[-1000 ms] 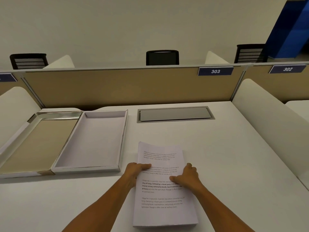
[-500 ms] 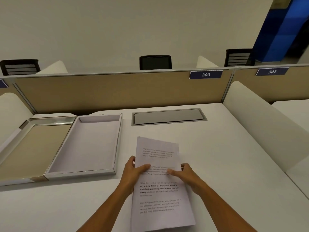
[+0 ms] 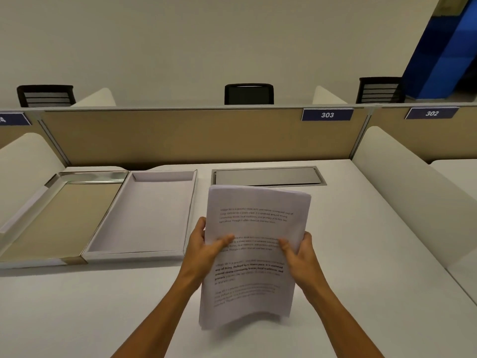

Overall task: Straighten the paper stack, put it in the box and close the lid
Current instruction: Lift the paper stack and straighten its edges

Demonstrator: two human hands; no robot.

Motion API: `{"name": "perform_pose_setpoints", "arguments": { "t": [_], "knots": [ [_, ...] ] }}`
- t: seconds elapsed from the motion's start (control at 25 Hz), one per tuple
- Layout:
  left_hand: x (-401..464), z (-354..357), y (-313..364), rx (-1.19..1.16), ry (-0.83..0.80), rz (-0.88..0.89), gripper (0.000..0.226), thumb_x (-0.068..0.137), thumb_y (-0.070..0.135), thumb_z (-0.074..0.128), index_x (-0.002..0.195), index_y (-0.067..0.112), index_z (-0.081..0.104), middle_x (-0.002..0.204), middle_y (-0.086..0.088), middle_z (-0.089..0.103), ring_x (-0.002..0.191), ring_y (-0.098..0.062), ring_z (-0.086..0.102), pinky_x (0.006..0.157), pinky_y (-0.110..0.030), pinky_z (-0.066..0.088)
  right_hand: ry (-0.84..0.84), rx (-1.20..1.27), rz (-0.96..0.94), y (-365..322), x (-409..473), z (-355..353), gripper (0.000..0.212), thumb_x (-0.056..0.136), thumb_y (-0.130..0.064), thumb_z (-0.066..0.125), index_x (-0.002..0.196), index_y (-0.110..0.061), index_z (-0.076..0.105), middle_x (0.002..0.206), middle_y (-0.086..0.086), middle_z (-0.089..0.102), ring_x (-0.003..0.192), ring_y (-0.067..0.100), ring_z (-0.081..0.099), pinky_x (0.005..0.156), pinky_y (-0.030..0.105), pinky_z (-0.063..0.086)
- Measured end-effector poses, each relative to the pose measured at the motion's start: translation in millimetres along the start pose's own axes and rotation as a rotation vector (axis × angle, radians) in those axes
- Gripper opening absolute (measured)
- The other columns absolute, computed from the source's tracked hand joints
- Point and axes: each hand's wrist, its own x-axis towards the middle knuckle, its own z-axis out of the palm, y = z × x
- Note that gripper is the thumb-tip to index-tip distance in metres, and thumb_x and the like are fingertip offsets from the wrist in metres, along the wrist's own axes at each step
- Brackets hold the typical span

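A stack of printed white paper (image 3: 258,218) is lifted off the white desk (image 3: 361,254) and tilted toward me, its lower edge curling. My left hand (image 3: 204,249) grips its left edge, thumb on the top sheet. My right hand (image 3: 300,254) grips the right edge the same way. The open white box (image 3: 144,215) lies flat just left of the stack, its inside bare. Its lid (image 3: 51,215), with a tan inner face and silvery rim, lies open further left, joined to the box along one side.
A grey metal cable flap (image 3: 268,176) is set into the desk behind the stack. A tan partition (image 3: 180,135) with plates 303 and 302 closes the back. White curved side dividers (image 3: 402,192) stand left and right. Black chairs sit beyond.
The stack lay flat on the desk under both hands; now both hands have taken its side edges and raised it off the surface, tilted up toward me.
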Motion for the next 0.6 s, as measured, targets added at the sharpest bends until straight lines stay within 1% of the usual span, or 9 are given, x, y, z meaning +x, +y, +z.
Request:
{"name": "perform_pose_setpoints", "arguments": {
  "t": [0.12, 0.24, 0.32, 0.4, 0.48, 0.52, 0.6],
  "knots": [
    [-0.6, -2.7, 0.9, 0.029, 0.036, 0.1, 0.044, 0.07, 0.033, 0.073, 0.112, 0.03, 0.058, 0.102, 0.003, 0.07, 0.085, -0.022, 0.071, 0.064, -0.032, 0.063, -0.047, 0.023, -0.107, -7.2, -13.1, 3.3, 0.029, 0.099, -0.019, 0.049, 0.124, -0.023, 0.036, 0.114, -0.005, 0.058, 0.099, 0.018, 0.064, 0.062, 0.023, 0.06],
    [-3.9, -3.2, -11.6, -0.005, 0.059, 0.166, 0.044, 0.073, 0.025, 0.072, 0.115, 0.023, 0.061, 0.101, -0.002, 0.071, 0.091, -0.023, 0.07, 0.066, -0.034, 0.063, -0.035, 0.003, -0.187, -1.1, -18.8, 5.3, 0.03, 0.099, -0.011, 0.049, 0.122, -0.026, 0.037, 0.113, -0.005, 0.057, 0.101, 0.014, 0.063, 0.067, 0.023, 0.06],
    [-6.2, -4.1, -21.8, -0.01, 0.072, 0.168, 0.047, 0.073, 0.022, 0.073, 0.118, 0.016, 0.06, 0.103, -0.006, 0.071, 0.093, -0.024, 0.069, 0.066, -0.034, 0.063, -0.03, -0.006, -0.213, 4.8, -21.0, 7.7, 0.032, 0.099, -0.008, 0.049, 0.12, -0.03, 0.039, 0.113, -0.004, 0.057, 0.102, 0.012, 0.062, 0.071, 0.025, 0.06],
    [-6.7, -7.2, -27.5, -0.011, 0.08, 0.17, 0.05, 0.071, 0.022, 0.074, 0.118, 0.013, 0.061, 0.103, -0.007, 0.07, 0.094, -0.025, 0.069, 0.066, -0.032, 0.062, -0.05, -0.027, -0.224, 6.1, -20.7, 8.6, 0.037, 0.097, -0.007, 0.052, 0.117, -0.037, 0.041, 0.114, -0.005, 0.057, 0.103, 0.008, 0.061, 0.072, 0.024, 0.06],
    [-4.5, -10.1, -29.1, 0.0, 0.069, 0.168, 0.052, 0.07, 0.024, 0.074, 0.119, 0.014, 0.06, 0.104, -0.006, 0.069, 0.095, -0.025, 0.068, 0.066, -0.031, 0.062, -0.078, -0.035, -0.236, 7.2, -20.0, 8.4, 0.043, 0.096, -0.008, 0.055, 0.118, -0.042, 0.039, 0.115, -0.007, 0.057, 0.105, 0.003, 0.059, 0.073, 0.021, 0.059],
    [-3.4, -10.9, -28.9, 0.003, 0.068, 0.171, 0.053, 0.069, 0.025, 0.074, 0.12, 0.016, 0.059, 0.105, -0.005, 0.069, 0.095, -0.024, 0.067, 0.067, -0.031, 0.062, -0.082, -0.015, -0.243, 9.0, -20.8, 9.1, 0.041, 0.096, -0.011, 0.055, 0.119, -0.042, 0.039, 0.117, -0.006, 0.056, 0.105, 0.003, 0.059, 0.075, 0.021, 0.058],
    [-2.5, -9.7, -26.7, -0.019, 0.09, 0.171, 0.05, 0.07, 0.031, 0.07, 0.118, 0.025, 0.057, 0.104, -0.002, 0.067, 0.093, -0.022, 0.067, 0.066, -0.029, 0.062, -0.067, 0.061, -0.246, 15.3, -24.4, 13.2, 0.03, 0.097, -0.025, 0.048, 0.124, -0.032, 0.037, 0.119, -0.001, 0.053, 0.107, 0.007, 0.059, 0.078, 0.022, 0.057]
  ]
}}
